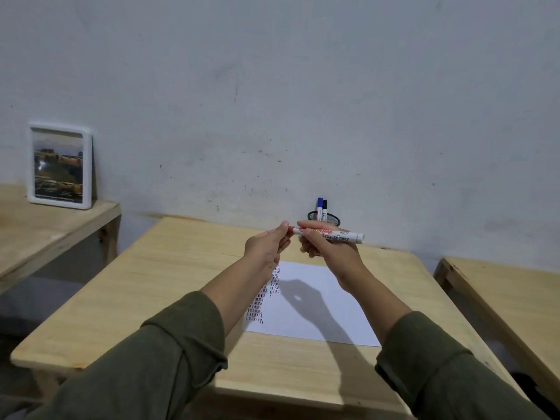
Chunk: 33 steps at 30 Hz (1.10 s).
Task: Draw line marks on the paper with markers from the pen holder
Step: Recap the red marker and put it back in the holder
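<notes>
Olive sleeves (157, 359) are framing both hands above the paper (315, 301). Right hand (330, 253) is wrapping the red marker (328, 234), held level; left hand (266, 244) is pinching its cap end, probably uncapping or recapping. Next comes a straight axial pull or push. Two markers are standing in the pen holder (330, 221) behind.

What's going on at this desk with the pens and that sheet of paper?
A person is holding a red marker level above the wooden table. The right hand grips its barrel and the left hand pinches the cap end; whether the cap is going on or coming off cannot be told. The paper below already carries rows of short line marks along its left side. A blue marker and a black marker stand in the mesh pen holder by the wall.
</notes>
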### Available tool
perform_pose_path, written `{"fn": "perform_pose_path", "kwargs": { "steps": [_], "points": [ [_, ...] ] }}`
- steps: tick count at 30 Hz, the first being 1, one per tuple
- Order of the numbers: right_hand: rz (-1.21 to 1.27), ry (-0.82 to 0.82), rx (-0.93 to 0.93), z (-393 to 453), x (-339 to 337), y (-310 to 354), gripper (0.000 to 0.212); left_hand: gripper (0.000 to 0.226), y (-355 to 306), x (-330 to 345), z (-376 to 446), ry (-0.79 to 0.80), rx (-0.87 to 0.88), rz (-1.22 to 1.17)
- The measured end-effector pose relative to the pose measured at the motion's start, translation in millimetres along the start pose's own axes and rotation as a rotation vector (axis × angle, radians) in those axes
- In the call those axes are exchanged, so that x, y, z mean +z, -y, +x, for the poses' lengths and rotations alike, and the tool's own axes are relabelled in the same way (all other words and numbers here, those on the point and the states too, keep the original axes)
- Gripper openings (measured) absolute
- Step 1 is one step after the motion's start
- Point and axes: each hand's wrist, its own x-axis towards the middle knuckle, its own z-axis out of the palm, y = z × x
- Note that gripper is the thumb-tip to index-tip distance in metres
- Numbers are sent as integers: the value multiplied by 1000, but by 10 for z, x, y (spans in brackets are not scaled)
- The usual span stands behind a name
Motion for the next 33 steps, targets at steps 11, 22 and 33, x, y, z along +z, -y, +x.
{"fn": "perform_pose_path", "kwargs": {
  "steps": [11,22,33],
  "points": [
    [340,13,108,17,25,-68,16,14,39,36,10,-24,120,11],
    [323,248,191,91,-322,-16,24,7,-183,218,287,131,117,142],
    [-169,-79,41,932,-819,-178,86,37,-87,535,1004,52,286,694]
  ]
}}
